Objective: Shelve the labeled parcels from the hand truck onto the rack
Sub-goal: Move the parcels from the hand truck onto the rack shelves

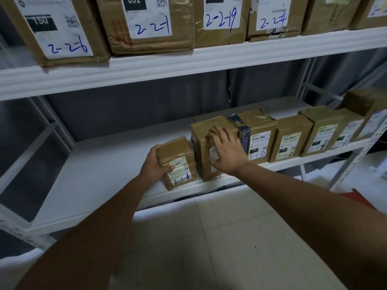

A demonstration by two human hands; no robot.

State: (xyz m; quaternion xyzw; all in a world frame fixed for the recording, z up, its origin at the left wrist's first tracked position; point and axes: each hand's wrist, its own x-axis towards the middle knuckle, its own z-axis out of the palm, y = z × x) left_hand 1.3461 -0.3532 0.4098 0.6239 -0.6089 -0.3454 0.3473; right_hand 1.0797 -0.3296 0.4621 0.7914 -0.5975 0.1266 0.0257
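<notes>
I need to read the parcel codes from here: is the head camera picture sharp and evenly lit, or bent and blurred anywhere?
Head view: dim, soft light; the shelf edge bows from the wide lens; the small parcel code is readable in part; labels at far right are smeared.

The lower shelf [100,164] lay bare to the left of the small parcel [178,162], giving open room to reach in from the front. To the right, a row of parcels [291,139] stood side by side, touching or nearly so, leaving no gap between them. The upper shelf [188,63] hung over it all, capping the reach from above.
</notes>
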